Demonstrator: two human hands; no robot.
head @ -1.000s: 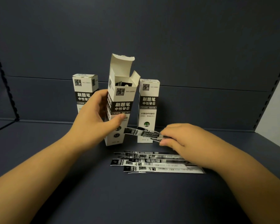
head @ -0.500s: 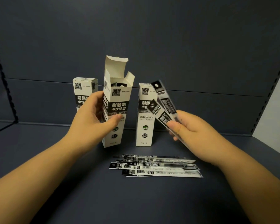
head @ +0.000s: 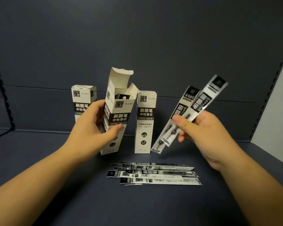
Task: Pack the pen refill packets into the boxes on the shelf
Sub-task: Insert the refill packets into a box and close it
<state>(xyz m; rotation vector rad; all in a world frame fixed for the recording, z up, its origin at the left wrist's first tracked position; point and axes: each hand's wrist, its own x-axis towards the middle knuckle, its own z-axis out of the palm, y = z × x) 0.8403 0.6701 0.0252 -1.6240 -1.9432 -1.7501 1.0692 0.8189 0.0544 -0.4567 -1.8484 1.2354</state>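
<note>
My left hand (head: 95,126) grips a tall white-and-black box (head: 119,111), tilted a little, its top flap open and packets showing inside. My right hand (head: 201,128) pinches two pen refill packets (head: 193,108) in the air to the right of the boxes, slanted with their black ends up. Several more refill packets (head: 153,174) lie flat in a row on the shelf in front. A shut box (head: 145,121) stands upright between my hands, and another shut box (head: 82,101) stands behind my left hand, partly hidden.
The dark blue shelf floor (head: 137,206) runs to a dark back panel (head: 137,46). Perforated uprights stand at the left (head: 0,79) and right (head: 271,88), with a pale wall (head: 278,101) beyond the right one.
My right hand has picked two packets off the shelf and raised them up and to the right, turning them upright. The open box in my left hand has tilted slightly.
</note>
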